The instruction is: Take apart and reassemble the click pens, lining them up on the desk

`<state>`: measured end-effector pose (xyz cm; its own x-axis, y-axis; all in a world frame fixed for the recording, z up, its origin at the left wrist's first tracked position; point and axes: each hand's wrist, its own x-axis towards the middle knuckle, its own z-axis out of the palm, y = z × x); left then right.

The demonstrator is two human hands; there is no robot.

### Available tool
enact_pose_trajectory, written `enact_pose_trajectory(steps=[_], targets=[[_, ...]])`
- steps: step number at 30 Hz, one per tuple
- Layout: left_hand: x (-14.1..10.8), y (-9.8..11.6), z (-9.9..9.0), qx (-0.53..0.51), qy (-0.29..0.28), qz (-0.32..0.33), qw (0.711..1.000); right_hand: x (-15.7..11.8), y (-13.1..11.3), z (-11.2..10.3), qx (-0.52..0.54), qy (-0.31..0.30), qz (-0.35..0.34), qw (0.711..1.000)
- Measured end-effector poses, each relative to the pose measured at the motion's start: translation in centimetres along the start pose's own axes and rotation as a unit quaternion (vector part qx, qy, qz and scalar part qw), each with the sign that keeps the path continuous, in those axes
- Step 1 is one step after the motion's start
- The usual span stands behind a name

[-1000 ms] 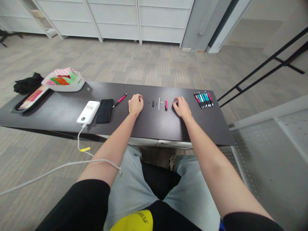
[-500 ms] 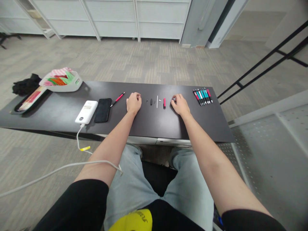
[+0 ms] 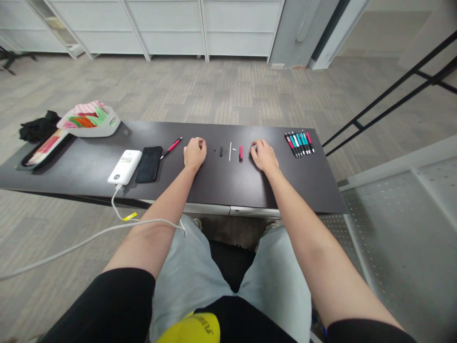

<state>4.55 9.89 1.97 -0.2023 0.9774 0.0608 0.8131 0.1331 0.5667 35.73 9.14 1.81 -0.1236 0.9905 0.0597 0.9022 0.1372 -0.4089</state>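
My left hand point(image 3: 194, 152) rests on the dark table with its fingers curled in; whether anything is under them is hidden. My right hand point(image 3: 263, 155) lies on the table with bent fingers, and something small and shiny shows at its fingertips. Between the hands lie separate pen parts: a black grip point(image 3: 221, 151), a thin white refill point(image 3: 230, 151), a small silvery tip point(image 3: 234, 149) and a red barrel point(image 3: 241, 153). Tiny dark pieces lie beside the grip. A red pen point(image 3: 171, 148) lies left of my left hand.
Several red and teal pens point(image 3: 299, 144) lie in a row at the right. On the left are a black phone point(image 3: 148, 164), a white power bank point(image 3: 124, 167) with a cable, a white basket point(image 3: 107, 126), a black tray point(image 3: 48, 157) and black cloth point(image 3: 39, 127).
The view has shifted slightly, so the hands and the table items appear a little further left. Both hands keep about the same place beside the pen parts.
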Motion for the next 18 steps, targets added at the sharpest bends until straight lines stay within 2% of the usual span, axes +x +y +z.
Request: enact_pose_trajectory(steps=[18], targets=[[-0.42, 0.76, -0.25, 0.025, -0.012, -0.008, 1.0, -0.1, 0.0, -0.15, -0.001, -0.008, 0.013, 1.0]])
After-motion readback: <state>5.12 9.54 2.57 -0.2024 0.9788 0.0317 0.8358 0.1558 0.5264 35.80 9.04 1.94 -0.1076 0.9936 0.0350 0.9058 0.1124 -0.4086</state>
